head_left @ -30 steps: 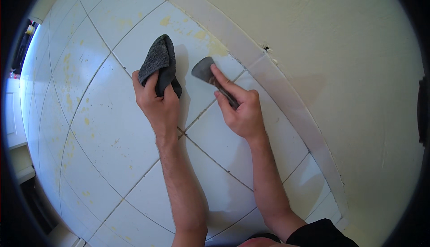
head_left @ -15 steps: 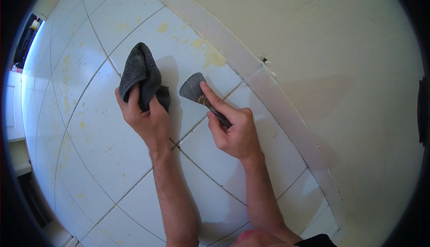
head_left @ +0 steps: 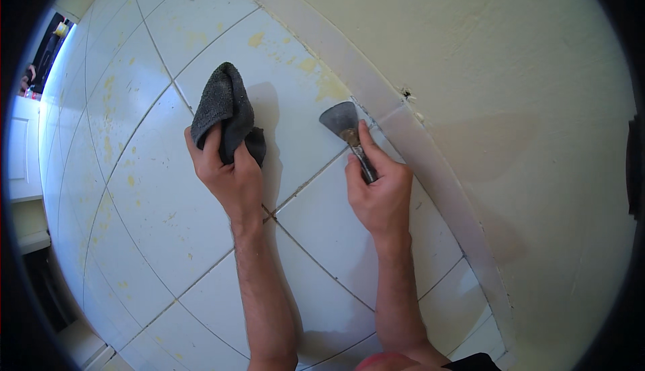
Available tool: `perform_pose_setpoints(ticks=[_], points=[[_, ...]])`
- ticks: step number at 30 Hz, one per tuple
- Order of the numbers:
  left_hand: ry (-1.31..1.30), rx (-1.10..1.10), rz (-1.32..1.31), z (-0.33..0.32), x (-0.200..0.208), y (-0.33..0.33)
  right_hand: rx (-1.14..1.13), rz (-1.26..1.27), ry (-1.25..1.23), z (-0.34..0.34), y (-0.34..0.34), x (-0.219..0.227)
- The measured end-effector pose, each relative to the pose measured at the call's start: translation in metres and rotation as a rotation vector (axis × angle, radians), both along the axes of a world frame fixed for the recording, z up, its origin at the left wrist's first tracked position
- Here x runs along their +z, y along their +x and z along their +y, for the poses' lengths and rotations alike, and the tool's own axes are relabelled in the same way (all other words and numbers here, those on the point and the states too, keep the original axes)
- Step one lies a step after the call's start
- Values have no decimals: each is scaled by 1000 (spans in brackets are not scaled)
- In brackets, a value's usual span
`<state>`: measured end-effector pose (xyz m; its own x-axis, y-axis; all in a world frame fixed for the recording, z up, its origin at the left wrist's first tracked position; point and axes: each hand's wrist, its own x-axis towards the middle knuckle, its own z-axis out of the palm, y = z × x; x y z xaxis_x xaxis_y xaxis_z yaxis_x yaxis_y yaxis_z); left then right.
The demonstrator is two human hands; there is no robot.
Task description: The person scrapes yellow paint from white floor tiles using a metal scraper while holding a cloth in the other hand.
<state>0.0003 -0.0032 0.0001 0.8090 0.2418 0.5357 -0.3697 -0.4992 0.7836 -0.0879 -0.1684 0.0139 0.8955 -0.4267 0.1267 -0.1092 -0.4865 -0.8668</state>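
Observation:
A bunched dark grey cloth (head_left: pixel 222 105) is gripped in my left hand (head_left: pixel 232 179), held over the white tiled floor (head_left: pixel 161 230). My right hand (head_left: pixel 381 193) is closed round the dark handle of a scraper (head_left: pixel 340 121), its index finger stretched along the neck. The scraper's wide grey blade points away from me, near the skirting. Beyond the blade, yellowish patches (head_left: pixel 329 87) mark the tile. I cannot tell whether the blade touches the floor.
A pale skirting strip (head_left: pixel 443 196) runs diagonally along the foot of the cream wall (head_left: pixel 537 136) on the right. Yellow specks also dot the tiles at left. At the far left edge stand a white door (head_left: pixel 25 149) and some dark items.
My right hand has carried the scraper to the right, away from the cloth and closer to the skirting. The left hand keeps its hold on the cloth; the view has shifted slightly.

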Motion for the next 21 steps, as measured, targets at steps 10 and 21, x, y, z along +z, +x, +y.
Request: perform_pose_setpoints(ticks=[10, 21], points=[[-10, -73, 88, 8, 2, -2, -120, 256, -43, 0, -9, 31], [-20, -92, 81, 9, 1, 0, -103, 260, -35, 1, -1, 32]])
